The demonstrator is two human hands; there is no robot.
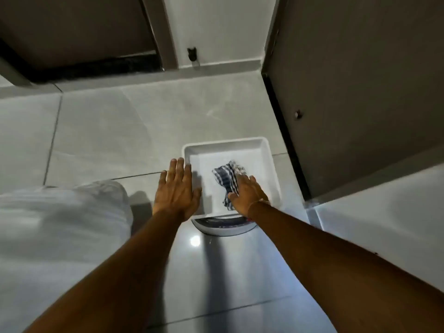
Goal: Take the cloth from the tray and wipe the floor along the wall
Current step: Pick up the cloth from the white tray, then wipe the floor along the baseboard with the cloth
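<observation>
right hand (pixel 249 195) on cloth (pixel 227 179) in tray (pixel 223 144)

Open tiled floor (pixel 115 131) is stretching wide to the left of the tray (pixel 223 143) and ahead to the wall (pixel 216 32), leaving free passage there. A dark door (pixel 360 80) is closing off the right side, just beside the tray. A white-clad knee (pixel 60 224) is crowding the near left. The left hand (pixel 176 192) is hovering flat at the tray's left rim, partly blocking that side.
</observation>
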